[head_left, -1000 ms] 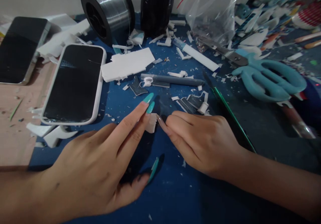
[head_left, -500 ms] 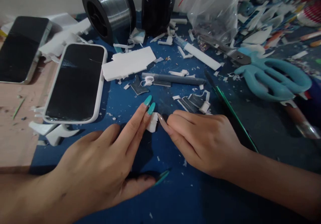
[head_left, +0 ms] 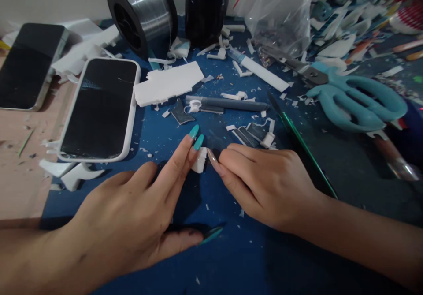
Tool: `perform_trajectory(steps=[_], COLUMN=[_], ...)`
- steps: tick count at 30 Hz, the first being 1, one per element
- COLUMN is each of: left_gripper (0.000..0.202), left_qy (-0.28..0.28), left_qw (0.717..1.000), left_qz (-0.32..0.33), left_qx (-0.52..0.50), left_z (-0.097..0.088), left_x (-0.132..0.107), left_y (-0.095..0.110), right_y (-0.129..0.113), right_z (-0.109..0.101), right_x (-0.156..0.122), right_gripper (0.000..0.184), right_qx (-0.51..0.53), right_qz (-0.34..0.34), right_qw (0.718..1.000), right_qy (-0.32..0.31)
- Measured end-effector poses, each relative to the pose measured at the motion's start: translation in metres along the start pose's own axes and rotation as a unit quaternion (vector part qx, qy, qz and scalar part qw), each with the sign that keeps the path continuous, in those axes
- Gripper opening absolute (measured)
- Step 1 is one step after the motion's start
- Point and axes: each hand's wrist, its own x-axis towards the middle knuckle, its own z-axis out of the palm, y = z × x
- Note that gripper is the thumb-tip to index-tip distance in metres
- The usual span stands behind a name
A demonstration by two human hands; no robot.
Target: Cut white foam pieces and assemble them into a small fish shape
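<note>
A small white piece with an uneven edge (head_left: 199, 161) lies on the blue work surface between my two hands. My left hand (head_left: 132, 211) has its index and middle fingers stretched out, teal nails pressing along the piece's left side, thumb spread apart below. From the right, my right hand (head_left: 264, 180) is closed with curled fingers, and a long brownish nail touches or nearly touches the piece's right edge. Whatever those curled fingers hold, if anything, is hidden. Just beyond are dark grey scraps (head_left: 253, 134) and a grey stick-like strip (head_left: 238, 104).
Blue-handled scissors (head_left: 360, 96) and a green-handled craft knife (head_left: 300, 143) lie to the right. Two phones, one in a white case (head_left: 99, 110), are at left. A wire spool (head_left: 152, 15), a Pepsi bottle (head_left: 206, 13), a white sheet (head_left: 170, 83) and scraps stand or lie behind.
The whole view has shifted very slightly. Both hands and the white piece keep nearly the same places, with the piece perhaps tilted a little.
</note>
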Motion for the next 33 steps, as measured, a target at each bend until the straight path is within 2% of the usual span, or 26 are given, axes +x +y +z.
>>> perform_trajectory(steps=[27, 33], left_gripper=[0.063, 0.071], left_qy=[0.018, -0.017], left_qw=[1.000, 0.999], left_qz=[-0.014, -0.027], left_qx=[0.021, -0.014], left_z=[-0.0012, -0.0001], left_x=[-0.0039, -0.0056], left_y=[0.0035, 0.0021], right_y=[-0.0003, -0.0004], right_z=[0.0010, 0.0019], right_x=[0.0009, 0.0017], right_gripper=[0.030, 0.031], right_qx=[0.004, 0.009], right_qz=[0.007, 0.017], right_qw=[1.000, 0.999], right_qy=[-0.011, -0.029])
